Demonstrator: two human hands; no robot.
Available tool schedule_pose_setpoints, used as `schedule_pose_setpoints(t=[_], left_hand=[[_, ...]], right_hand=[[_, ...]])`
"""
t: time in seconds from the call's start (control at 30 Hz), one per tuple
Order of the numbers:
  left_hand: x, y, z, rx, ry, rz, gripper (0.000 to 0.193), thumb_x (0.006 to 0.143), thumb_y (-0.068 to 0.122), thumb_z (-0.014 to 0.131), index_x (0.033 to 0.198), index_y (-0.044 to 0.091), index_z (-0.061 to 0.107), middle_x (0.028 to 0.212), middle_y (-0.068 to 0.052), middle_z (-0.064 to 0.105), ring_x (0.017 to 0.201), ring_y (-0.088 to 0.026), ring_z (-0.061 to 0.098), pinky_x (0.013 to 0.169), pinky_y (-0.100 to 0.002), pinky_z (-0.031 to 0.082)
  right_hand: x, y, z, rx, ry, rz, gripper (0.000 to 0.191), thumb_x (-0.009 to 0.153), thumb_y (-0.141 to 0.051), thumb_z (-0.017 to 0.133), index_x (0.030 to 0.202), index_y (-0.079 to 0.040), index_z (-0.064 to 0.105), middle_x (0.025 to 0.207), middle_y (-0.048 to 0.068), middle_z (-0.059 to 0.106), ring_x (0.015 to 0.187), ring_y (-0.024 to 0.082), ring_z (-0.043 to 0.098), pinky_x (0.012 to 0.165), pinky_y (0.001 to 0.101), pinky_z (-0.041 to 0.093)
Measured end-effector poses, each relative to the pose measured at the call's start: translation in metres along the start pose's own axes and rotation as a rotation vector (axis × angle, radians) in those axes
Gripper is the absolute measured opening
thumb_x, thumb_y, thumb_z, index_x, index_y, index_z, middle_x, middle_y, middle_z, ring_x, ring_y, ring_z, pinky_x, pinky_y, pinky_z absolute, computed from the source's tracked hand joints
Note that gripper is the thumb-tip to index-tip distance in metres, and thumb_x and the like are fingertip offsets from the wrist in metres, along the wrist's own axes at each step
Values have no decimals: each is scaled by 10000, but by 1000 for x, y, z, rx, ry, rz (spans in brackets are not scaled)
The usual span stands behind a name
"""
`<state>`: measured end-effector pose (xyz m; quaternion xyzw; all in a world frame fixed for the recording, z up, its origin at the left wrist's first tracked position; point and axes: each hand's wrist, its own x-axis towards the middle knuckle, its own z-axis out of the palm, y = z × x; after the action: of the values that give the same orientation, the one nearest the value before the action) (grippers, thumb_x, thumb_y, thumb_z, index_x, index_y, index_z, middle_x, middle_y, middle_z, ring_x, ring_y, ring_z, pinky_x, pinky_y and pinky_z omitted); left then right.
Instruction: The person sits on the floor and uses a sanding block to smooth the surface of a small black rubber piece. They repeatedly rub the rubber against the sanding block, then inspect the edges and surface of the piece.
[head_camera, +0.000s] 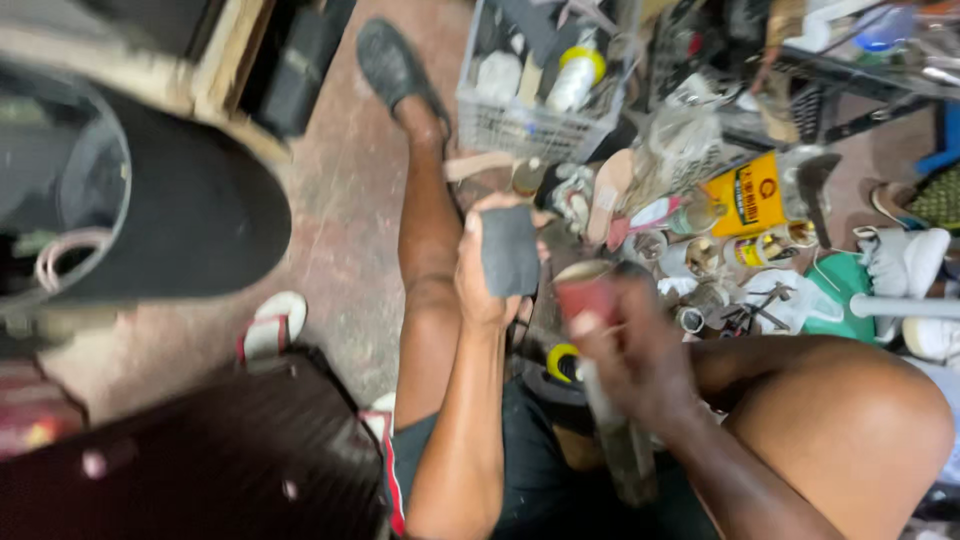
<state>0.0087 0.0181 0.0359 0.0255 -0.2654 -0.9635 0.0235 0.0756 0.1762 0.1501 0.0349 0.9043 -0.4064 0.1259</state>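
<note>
My left hand (480, 270) is raised over my knee and grips a small flat dark grey piece (509, 250), like a cut of rubber, held upright between thumb and fingers. My right hand (635, 350) is blurred just to its right. It is closed around a long grey tool handle (620, 440) that runs down toward my lap, and a small dark red can (585, 290) sits right at its fingers. Whether the hand also holds the can I cannot tell. My legs stretch forward on both sides of the hands.
A grey plastic crate (530, 125) with bottles stands ahead. To the right, a yellow tin (748, 195), small cans, metal tools and white shoes (905, 265) clutter the floor. A black round object (180, 210) is at left, a dark case (200, 460) at lower left.
</note>
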Motion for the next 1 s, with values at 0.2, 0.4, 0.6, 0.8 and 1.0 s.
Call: schedule_pose_setpoints(t=[0.2, 0.4, 0.6, 0.8, 1.0], left_hand=[[-3, -8, 3, -16, -71, -28, 538, 1151, 482, 354, 1318, 5, 537, 1093, -185, 663, 916, -211, 644, 819, -327, 527], [-5, -14, 8, 412, 42, 173, 554, 1146, 488, 299, 1235, 26, 591, 1100, -157, 651, 992, -209, 626, 928, -343, 500], [-11, -23, 7, 345, 49, 162, 551, 1119, 492, 336, 1257, 25, 593, 1154, -115, 632, 1057, -185, 617, 981, -333, 496], [-11, -25, -1, 205, 118, 51, 525, 1122, 482, 326, 1243, 50, 598, 998, -141, 660, 855, -198, 619, 784, -343, 506], [3, -21, -4, 173, 64, 142, 550, 1083, 497, 354, 1255, 32, 592, 994, -160, 709, 889, -223, 682, 865, -334, 557]], right_hand=[[24, -2, 5, -163, 140, -421, 560, 919, -282, 689, 1348, -3, 460, 1080, 234, 699, 922, 359, 740, 744, 425, 587], [25, -24, 22, -237, 90, -153, 635, 875, -266, 697, 1457, -115, 495, 1118, 209, 694, 810, 366, 742, 734, 448, 588], [31, -19, 21, -288, 207, -180, 562, 947, -255, 683, 1453, -85, 509, 1028, 206, 730, 839, 397, 736, 740, 485, 572], [29, -12, 24, -162, 175, -432, 270, 996, -196, 602, 1262, -151, 620, 1011, 160, 754, 887, 361, 770, 757, 432, 596], [14, -18, 27, -154, 63, -363, 571, 898, -224, 658, 1418, -72, 478, 1098, 242, 694, 878, 389, 722, 735, 443, 568]])
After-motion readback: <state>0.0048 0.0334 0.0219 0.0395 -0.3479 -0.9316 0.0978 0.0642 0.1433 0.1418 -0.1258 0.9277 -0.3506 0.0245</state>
